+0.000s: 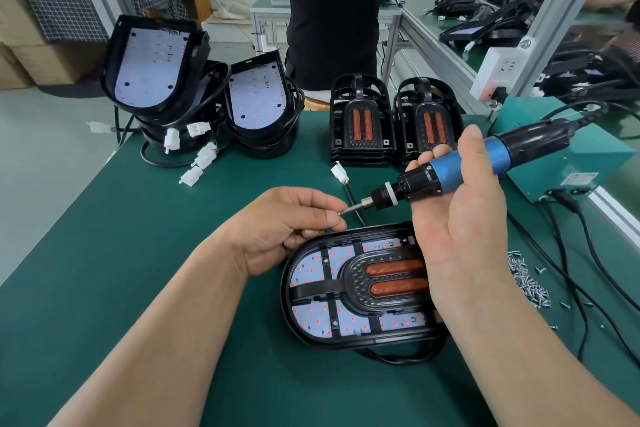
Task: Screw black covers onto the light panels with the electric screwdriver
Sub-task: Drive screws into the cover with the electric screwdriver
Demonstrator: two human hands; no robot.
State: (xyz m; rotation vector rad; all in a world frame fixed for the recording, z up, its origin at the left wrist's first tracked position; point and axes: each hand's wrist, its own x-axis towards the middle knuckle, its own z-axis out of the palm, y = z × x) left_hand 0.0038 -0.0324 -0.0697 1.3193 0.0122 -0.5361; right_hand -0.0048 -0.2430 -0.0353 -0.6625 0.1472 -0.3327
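Observation:
A light panel (313,319) lies flat on the green mat in front of me, with a black cover (367,282) bearing two orange strips seated on it. My right hand (460,218) grips the blue and black electric screwdriver (450,170), held nearly level above the panel with its bit pointing left. My left hand (284,225) pinches a small screw (342,212) at the tip of the bit. The panel's right end is hidden behind my right wrist.
Stacked light panels (152,69) with cables and white connectors stand at the back left. Two stacks of black covers (362,121) sit at the back middle. Loose screws (526,282) lie at the right, beside the screwdriver's teal power box (568,156) and cables. A person stands behind the table.

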